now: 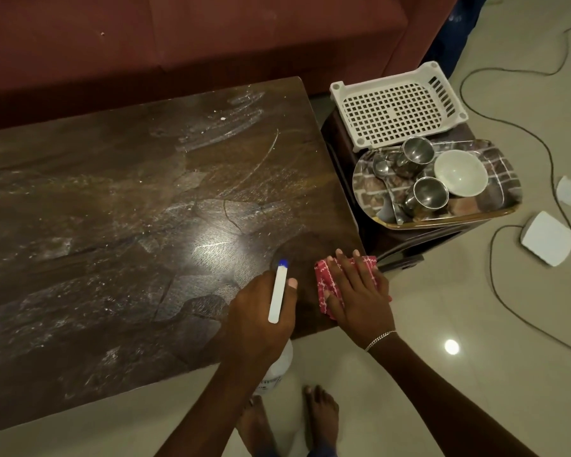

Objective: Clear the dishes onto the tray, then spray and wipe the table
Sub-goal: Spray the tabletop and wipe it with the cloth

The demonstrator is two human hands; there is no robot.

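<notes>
Pressing the soft, limp cloth (322,277) flat on the corner of the table (112,209), lower centre-right of the frame, under the spread right hand (360,298); curling the left hand (261,311) round the neck of the spray bottle (278,291), just left: light, likely slick plastic.

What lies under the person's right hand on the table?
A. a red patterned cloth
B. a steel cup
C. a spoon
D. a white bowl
A: the right hand lies flat, fingers straight, on the red patterned cloth at the near corner of the table, while the left hand grips the spray bottle.
</notes>
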